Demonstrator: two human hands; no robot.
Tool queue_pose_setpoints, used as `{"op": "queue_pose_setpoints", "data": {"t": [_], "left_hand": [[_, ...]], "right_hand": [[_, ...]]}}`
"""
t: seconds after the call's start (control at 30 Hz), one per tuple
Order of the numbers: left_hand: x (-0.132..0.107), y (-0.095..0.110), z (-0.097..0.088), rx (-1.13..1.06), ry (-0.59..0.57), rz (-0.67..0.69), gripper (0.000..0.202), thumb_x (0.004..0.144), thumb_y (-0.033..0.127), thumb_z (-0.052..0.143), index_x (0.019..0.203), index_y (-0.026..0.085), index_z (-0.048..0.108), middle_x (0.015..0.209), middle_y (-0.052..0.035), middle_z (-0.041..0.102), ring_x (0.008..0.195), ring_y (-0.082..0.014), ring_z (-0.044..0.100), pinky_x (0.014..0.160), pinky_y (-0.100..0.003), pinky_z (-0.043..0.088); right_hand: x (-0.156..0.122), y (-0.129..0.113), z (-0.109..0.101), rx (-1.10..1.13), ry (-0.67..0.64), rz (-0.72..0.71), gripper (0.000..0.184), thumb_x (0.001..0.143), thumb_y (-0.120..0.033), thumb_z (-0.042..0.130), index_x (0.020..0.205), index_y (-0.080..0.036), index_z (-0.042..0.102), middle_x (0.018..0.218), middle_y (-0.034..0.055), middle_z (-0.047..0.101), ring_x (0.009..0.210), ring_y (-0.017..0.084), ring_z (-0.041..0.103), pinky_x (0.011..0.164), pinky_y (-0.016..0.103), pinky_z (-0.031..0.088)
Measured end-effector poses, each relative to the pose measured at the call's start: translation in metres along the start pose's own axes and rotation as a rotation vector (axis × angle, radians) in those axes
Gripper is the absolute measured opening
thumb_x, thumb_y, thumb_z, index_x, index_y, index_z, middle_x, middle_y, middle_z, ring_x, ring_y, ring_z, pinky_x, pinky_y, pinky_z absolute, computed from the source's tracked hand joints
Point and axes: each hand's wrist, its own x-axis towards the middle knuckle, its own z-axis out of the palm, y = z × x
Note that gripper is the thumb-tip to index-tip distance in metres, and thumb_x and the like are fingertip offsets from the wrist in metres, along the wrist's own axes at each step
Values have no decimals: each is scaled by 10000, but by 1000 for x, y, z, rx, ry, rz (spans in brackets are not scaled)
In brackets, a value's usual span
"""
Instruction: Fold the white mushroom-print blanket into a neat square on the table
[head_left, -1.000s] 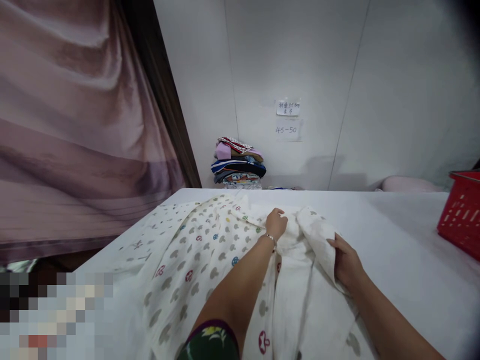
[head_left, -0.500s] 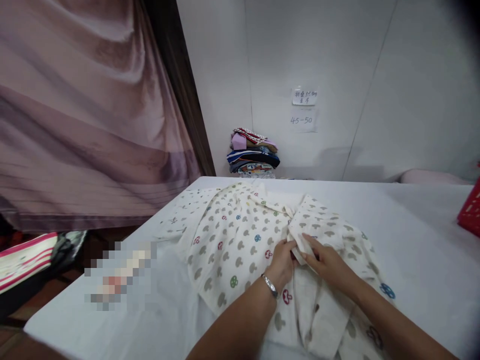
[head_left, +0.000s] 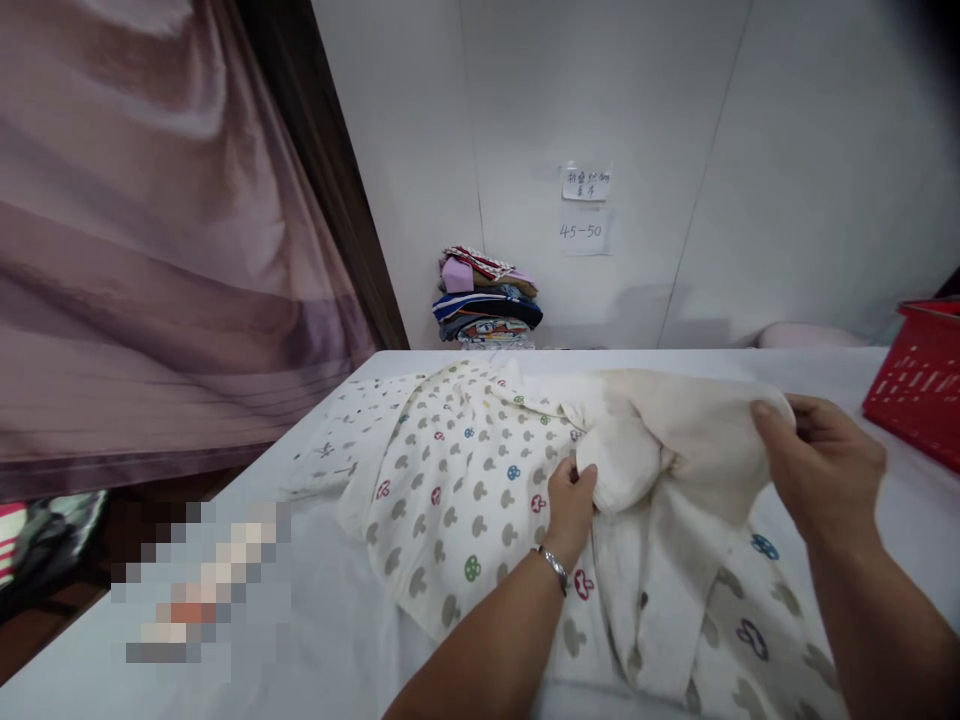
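Mushroom-print top (head_left: 487,480) lies on the white table (head_left: 341,570); left hand (head_left: 571,507) pinches its front edge (head_left: 607,487); right hand (head_left: 834,468) grips a lifted flap (head_left: 712,415); seemingly an opening-out step, calling next for even tension.

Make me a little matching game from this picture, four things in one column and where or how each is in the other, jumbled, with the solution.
1. Left hand
2. Right hand
3. Basket
4. Stack of folded cloth

A. Beyond the far edge of the white table
B. Gripping the raised, plain-looking side of the printed garment
C. Red, near the picture's right edge
D. At the garment's front, with a bracelet on its wrist

Pairs: 1-D, 2-B, 3-C, 4-A
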Motion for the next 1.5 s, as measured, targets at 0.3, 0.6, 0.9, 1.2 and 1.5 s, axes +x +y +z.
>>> {"op": "queue_pose_setpoints", "data": {"t": [0.3, 0.6, 0.9, 1.2, 1.5], "left_hand": [[-12, 4, 6, 83, -91, 114, 84, 713, 186, 511, 664, 182, 442, 628, 47, 440, 596, -90, 414, 559, -193, 363], [-18, 5, 6, 109, -210, 184, 43, 724, 206, 495, 705, 181, 467, 653, 37, 453, 623, -101, 417, 582, -204, 371], [-22, 10, 7, -91, -263, 133, 101, 733, 224, 498, 661, 174, 448, 626, 38, 424, 604, -95, 400, 566, -198, 374], [-23, 11, 6, -31, -189, 134, 173, 773, 302, 506, 673, 164, 535, 622, 24, 495, 601, -105, 437, 589, -211, 394], [-29, 22, 9, 102, -265, 261, 233, 824, 284, 475, 796, 175, 678, 742, -25, 640, 720, -158, 547, 698, -257, 448]], "right_hand": [[-76, 3, 59, -257, -769, -298, 280, 850, -339, 377, 889, -249, 639, 740, 29, 668, 686, 203, 613, 601, 280, 401], [-79, 10, 53, -43, -805, -202, 300, 900, -385, 331, 871, -226, 584, 688, 17, 631, 649, 185, 582, 612, 284, 425], [-85, 17, 55, -217, -757, -373, 370, 912, -335, 306, 1204, -262, 521, 1057, 59, 639, 898, 215, 606, 730, 321, 459], [-89, 8, 50, -376, -737, -498, 419, 835, -242, 409, 1248, -184, 452, 1014, 91, 575, 914, 224, 540, 680, 313, 460], [-78, 13, 42, -287, -686, -467, 352, 850, -220, 386, 1164, -235, 546, 979, 85, 578, 910, 244, 516, 735, 353, 452]]}}
